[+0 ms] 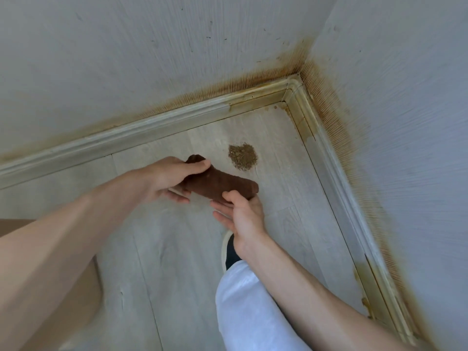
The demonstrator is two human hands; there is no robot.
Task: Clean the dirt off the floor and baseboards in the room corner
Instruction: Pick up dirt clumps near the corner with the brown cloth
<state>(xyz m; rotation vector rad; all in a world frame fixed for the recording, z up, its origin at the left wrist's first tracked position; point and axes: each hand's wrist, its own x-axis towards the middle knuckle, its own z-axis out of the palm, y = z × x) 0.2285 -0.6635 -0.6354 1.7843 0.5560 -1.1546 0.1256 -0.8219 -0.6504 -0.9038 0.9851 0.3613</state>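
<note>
Left hand grips the upper-left end of a rolled brown cloth, thumb on top, fingers curled underneath. Cloth roll runs diagonally from that hand down-right to the right hand, held up off the pale laminate floor. Right hand holds the lower-right end: thumb pressed on top of the roll, the other fingers lying fairly straight beneath it. Small pile of dry brown dirt sits on the floor just beyond the right hand, toward the corner, not touching the cloth. Baseboards: left run passes beyond the left hand; right run passes to the right of the right hand; they meet at the corner past the dirt pile. Both show yellow-brown staining, heaviest near the corner, and it spreads up onto the textured walls above them. Below the right wrist: a dark shoe with a light sole and a white trouser leg. Brown cardboard-like surface under the left forearm, can't tell what it is
</note>
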